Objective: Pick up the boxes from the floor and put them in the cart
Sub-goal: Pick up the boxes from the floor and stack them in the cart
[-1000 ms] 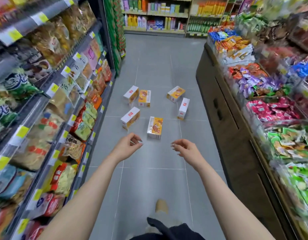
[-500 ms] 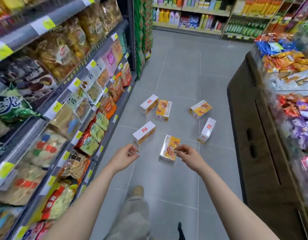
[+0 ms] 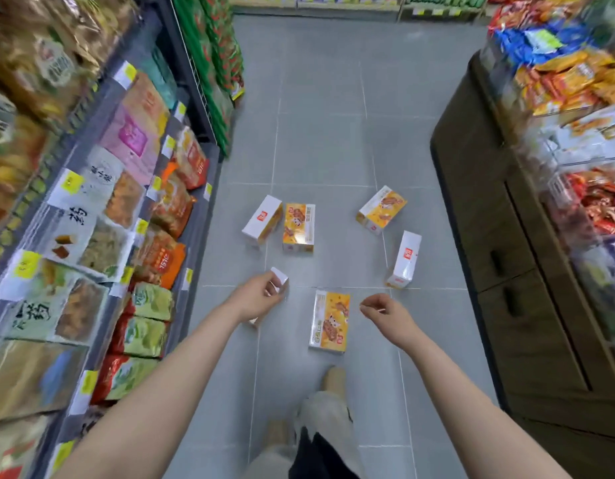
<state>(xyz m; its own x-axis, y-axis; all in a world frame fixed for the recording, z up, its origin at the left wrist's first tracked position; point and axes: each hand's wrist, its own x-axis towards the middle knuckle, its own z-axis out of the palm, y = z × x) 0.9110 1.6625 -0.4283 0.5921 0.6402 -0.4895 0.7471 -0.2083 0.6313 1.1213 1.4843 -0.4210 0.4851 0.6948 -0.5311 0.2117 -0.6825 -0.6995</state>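
Both hands hold nothing, fingers loosely curled. The left hand (image 3: 256, 295) covers most of a white box (image 3: 279, 276); whether it touches the box I cannot tell. The right hand (image 3: 385, 314) hangs just right of the nearest orange box (image 3: 330, 321), which lies flat on the grey floor (image 3: 326, 140). Four more boxes (image 3: 299, 227) lie scattered beyond, between the snack shelves (image 3: 126, 202) and a brown cabinet (image 3: 478, 209).

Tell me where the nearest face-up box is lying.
Head view: the face-up box lies on the floor between both hands, nearer the right hand.
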